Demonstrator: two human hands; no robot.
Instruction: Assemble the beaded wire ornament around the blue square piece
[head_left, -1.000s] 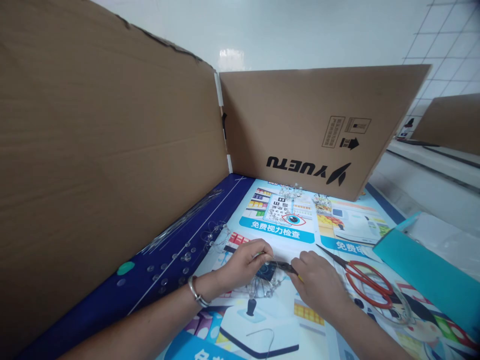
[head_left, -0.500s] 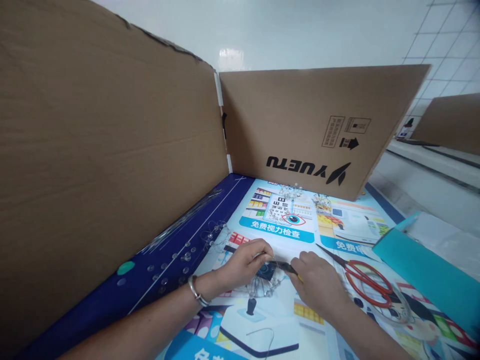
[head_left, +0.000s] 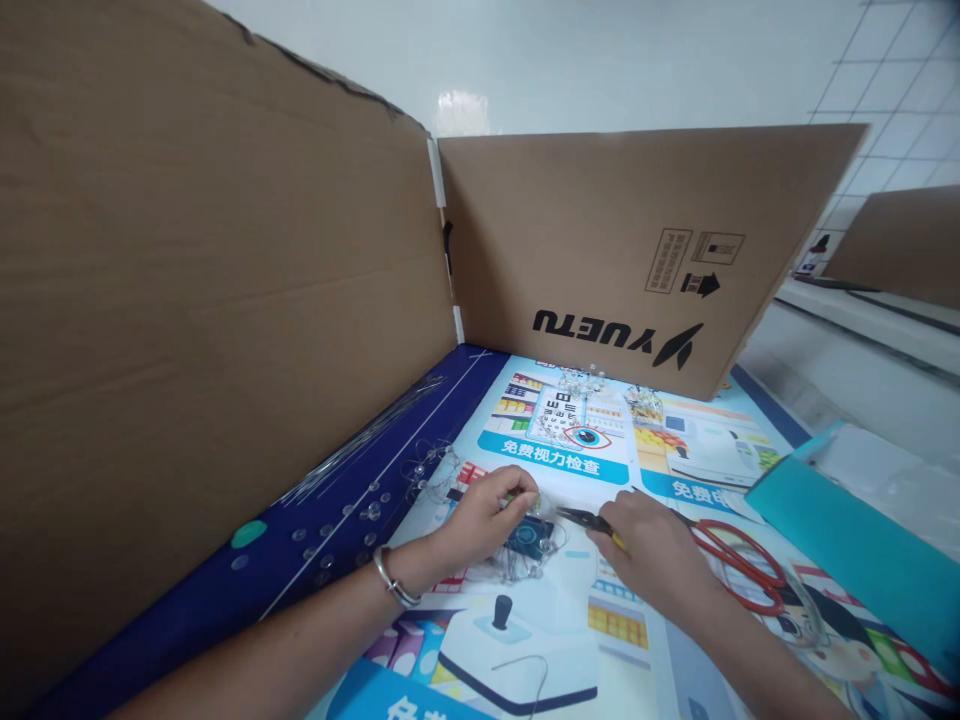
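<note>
Near the middle of the printed table cover [head_left: 551,640], my left hand [head_left: 491,512] pinches something small that I cannot make out, perhaps thin wire. My right hand [head_left: 649,535] is wrapped round pliers [head_left: 589,519] with dark jaws and a yellow handle. Their tips point left, a short gap from my left fingers. Beneath my left fingertips lies a tangle of thin wire with clear beads [head_left: 517,570]. Red-handled scissors [head_left: 739,565] lie beside my right hand, which partly hides the blades.
Cardboard panels [head_left: 600,230] stand behind and at the left. Clear discs [head_left: 326,562], a green disc [head_left: 249,534] and straight wires [head_left: 360,440] lie on the left. More beaded wire [head_left: 582,383] sits at the back; a teal box [head_left: 855,560] is at the right.
My right hand has moved right with the pliers, whose tips have come away from my left fingers. My left hand has shifted slightly left and up.
</note>
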